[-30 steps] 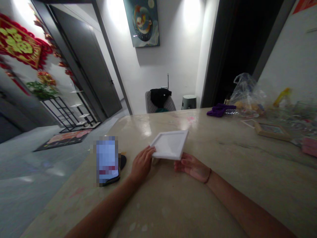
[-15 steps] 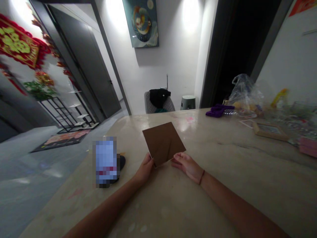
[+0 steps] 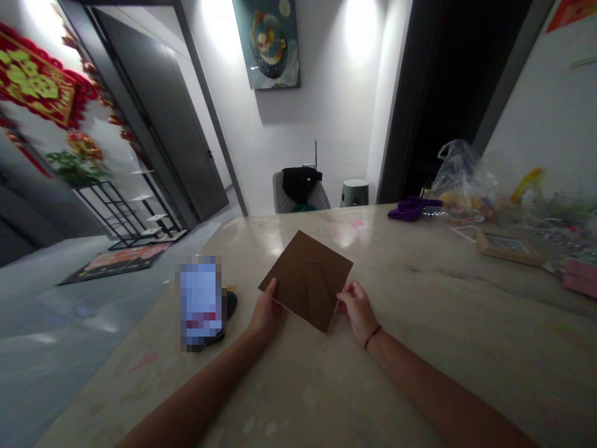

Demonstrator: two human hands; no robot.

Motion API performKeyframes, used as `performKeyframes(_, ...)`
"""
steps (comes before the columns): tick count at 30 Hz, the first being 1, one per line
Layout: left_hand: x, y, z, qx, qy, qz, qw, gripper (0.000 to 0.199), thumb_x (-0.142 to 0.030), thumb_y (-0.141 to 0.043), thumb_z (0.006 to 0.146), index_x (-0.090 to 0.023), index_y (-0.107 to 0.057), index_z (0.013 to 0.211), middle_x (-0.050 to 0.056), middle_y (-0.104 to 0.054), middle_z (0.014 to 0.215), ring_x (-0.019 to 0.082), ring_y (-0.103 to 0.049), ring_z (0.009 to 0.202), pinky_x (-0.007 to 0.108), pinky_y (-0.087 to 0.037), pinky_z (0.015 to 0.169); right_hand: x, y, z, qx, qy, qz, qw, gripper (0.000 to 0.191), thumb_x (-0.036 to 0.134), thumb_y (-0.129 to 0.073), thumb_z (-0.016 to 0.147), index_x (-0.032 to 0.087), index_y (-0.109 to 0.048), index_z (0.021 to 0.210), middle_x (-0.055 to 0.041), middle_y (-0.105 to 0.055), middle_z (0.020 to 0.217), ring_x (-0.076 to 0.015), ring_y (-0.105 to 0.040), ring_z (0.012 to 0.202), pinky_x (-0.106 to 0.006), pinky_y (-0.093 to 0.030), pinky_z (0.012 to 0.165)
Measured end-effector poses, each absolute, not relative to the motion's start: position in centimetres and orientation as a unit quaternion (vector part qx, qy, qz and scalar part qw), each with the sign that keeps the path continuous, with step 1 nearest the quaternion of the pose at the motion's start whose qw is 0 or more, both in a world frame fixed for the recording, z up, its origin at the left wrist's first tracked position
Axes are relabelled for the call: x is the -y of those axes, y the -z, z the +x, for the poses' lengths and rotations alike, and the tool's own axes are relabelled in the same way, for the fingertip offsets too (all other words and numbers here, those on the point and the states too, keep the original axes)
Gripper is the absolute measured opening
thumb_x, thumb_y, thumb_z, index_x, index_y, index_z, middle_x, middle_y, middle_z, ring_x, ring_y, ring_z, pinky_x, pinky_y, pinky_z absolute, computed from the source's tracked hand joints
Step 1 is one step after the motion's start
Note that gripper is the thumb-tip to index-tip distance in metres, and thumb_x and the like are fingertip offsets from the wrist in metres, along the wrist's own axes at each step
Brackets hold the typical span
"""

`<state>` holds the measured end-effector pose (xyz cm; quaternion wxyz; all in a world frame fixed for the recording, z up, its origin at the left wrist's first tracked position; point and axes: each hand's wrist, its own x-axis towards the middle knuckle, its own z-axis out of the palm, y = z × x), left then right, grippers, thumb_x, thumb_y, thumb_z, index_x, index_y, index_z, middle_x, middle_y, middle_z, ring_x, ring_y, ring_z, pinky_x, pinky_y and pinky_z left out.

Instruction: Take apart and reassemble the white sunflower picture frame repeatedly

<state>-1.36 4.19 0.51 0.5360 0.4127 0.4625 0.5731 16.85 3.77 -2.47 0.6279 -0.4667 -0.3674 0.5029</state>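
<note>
A brown picture frame backing board (image 3: 289,267) with a narrow stand flap on its face is held above the table, one corner pointing towards me. My left hand (image 3: 265,312) grips its left corner, thumb on top and the fingers hidden beneath. On the right edge, my right hand (image 3: 359,311) pinches the board between thumb and fingertips; a thin dark band circles that wrist. The underside of the board is out of sight.
The pale marble-look table (image 3: 420,348) spreads all around. At left stands a phone (image 3: 201,302) with a blurred screen. To the right lie a purple cloth (image 3: 413,208), a clear plastic bag (image 3: 461,180), a wooden photo frame (image 3: 508,246) and a pink object (image 3: 579,277).
The backing board has turned in my hands, so a corner rather than an edge faces me and its stand flap shows more clearly. My right hand has shifted along to the right edge.
</note>
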Motion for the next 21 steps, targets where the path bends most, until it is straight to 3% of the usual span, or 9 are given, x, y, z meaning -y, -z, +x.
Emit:
performKeyframes(6,-3.8,-1.2,-1.9,-0.487,-0.564,0.376,0.550,0.040,-0.045,-0.051,0.073,-0.011,-0.063,0.089,0.009,-0.070,0.088,0.025,-0.064,0.086,0.036,-0.049,0.077,-5.2,2.9,18.7,0.340,-0.435,-0.510,0.659,0.016,0.024,-0.059,0.057,0.024,-0.045,0.065,0.0065,-0.048,0.054,-0.0119,-0.045,0.051,-0.026,-0.037,0.050)
performKeyframes(11,-3.6,-1.1,-2.1,-0.499,-0.498,0.465,0.536,0.036,-0.047,-0.053,0.072,-0.015,-0.065,0.082,0.006,-0.071,0.079,0.025,-0.064,0.076,0.035,-0.049,0.068,-5.6,2.9,19.5,0.294,-0.483,-0.449,0.692,0.035,0.028,-0.068,0.056,0.021,-0.055,0.088,-0.0020,-0.066,0.086,-0.0193,-0.061,0.085,-0.034,-0.047,0.077)
performKeyframes(14,-4.2,-0.6,-2.5,-0.515,-0.512,0.487,0.485,0.033,-0.045,-0.052,0.072,-0.015,-0.065,0.077,0.006,-0.070,0.078,0.024,-0.063,0.077,0.033,-0.048,0.070,-5.2,2.4,19.5,0.322,-0.543,-0.392,0.669,0.053,0.032,-0.070,0.059,0.021,-0.055,0.108,-0.0045,-0.066,0.104,-0.0225,-0.058,0.102,-0.039,-0.045,0.088)
performKeyframes(17,-4.8,0.1,-2.8,-0.525,-0.534,0.478,0.458,0.034,-0.045,-0.049,0.073,-0.015,-0.064,0.076,0.006,-0.069,0.080,0.022,-0.061,0.078,0.033,-0.047,0.071,-4.6,1.6,19.5,0.354,-0.594,-0.378,0.616,0.058,0.038,-0.068,0.064,0.022,-0.052,0.118,-0.0039,-0.063,0.112,-0.0231,-0.055,0.107,-0.040,-0.045,0.091)
performKeyframes(21,-5.0,0.7,-2.8,-0.518,-0.559,0.467,0.448,0.035,-0.045,-0.049,0.073,-0.015,-0.063,0.081,0.006,-0.068,0.086,0.020,-0.060,0.080,0.032,-0.047,0.073,-4.3,1.1,19.5,0.462,-0.587,-0.339,0.572,0.068,0.025,-0.070,0.060,0.025,-0.047,0.124,-0.0021,-0.056,0.123,-0.0216,-0.052,0.112,-0.037,-0.042,0.095)
